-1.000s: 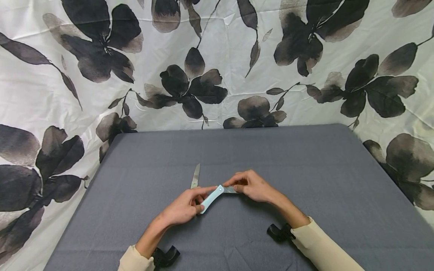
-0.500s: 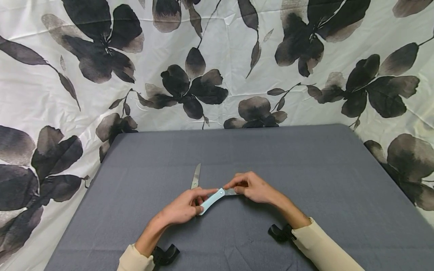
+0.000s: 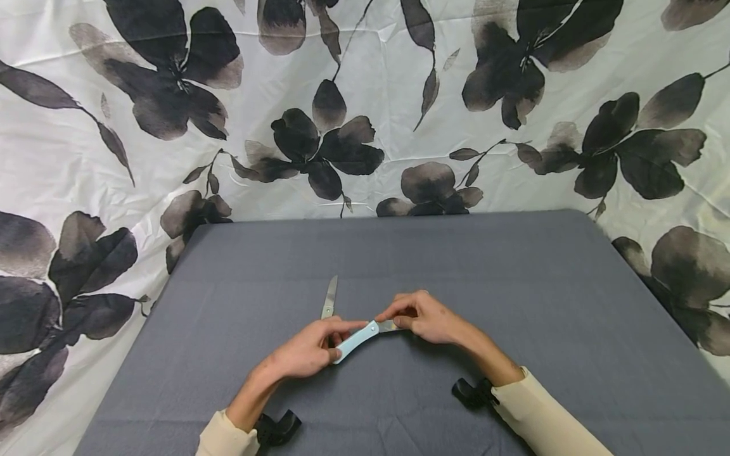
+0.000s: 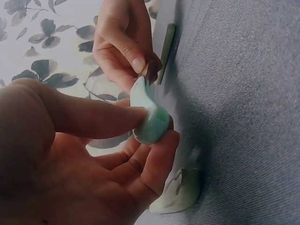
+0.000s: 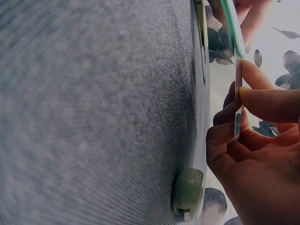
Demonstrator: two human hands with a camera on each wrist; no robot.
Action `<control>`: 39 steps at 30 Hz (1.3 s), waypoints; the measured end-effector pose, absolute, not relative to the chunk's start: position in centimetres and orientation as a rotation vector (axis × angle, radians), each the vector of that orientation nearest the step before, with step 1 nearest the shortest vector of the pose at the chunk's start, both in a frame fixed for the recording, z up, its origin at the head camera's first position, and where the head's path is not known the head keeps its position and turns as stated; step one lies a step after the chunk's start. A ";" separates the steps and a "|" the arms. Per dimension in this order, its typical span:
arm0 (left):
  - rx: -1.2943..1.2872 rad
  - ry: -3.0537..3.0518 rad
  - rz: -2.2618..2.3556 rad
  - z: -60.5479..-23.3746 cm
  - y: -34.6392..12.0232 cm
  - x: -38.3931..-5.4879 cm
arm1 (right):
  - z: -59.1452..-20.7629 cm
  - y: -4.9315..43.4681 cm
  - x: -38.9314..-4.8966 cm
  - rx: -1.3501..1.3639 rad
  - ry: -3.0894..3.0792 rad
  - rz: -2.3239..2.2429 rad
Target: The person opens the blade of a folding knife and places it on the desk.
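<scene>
My left hand grips the pale blue handle of a folding knife near its rear end, with the index finger stretched towards the pivot. My right hand pinches the knife's silver blade between thumb and fingers; the blade's tip is hidden behind them. Handle and blade stand at a wide angle. In the right wrist view the blade is seen edge-on. On the table, just beyond my left hand, a second silver blade points away; its lower end is hidden by that hand.
Grey cloth covers the table, with a floral curtain behind. A pale object lies low in the left wrist view, and a green rounded one in the right wrist view; their kind is unclear. Black wrist cameras hang by the forearms.
The handle has swung flatter and the pivot has sunk slightly towards me, so the angle between handle and blade is wider. Both hands keep their hold.
</scene>
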State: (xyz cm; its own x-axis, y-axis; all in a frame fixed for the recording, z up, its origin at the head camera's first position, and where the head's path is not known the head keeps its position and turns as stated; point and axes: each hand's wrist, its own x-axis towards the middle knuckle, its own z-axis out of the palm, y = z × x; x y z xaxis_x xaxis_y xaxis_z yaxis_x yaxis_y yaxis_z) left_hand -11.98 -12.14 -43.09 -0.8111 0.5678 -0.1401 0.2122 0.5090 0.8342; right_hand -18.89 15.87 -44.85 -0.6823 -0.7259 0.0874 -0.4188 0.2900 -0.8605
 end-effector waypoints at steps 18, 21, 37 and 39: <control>0.668 2.316 1.204 -43.0 -12.0 -12.3 | -44.9 16.1 -19.1 -1.069 2.205 -1.260; 0.669 2.318 1.196 -43.0 -11.9 -12.3 | -45.0 16.1 -19.2 -1.070 2.200 -1.250; 0.697 2.303 1.149 -42.6 -12.1 -12.4 | -44.4 15.7 -19.2 -1.092 2.162 -1.216; 0.706 2.300 1.152 -42.6 -12.2 -12.4 | -44.3 15.7 -19.2 -1.097 2.158 -1.218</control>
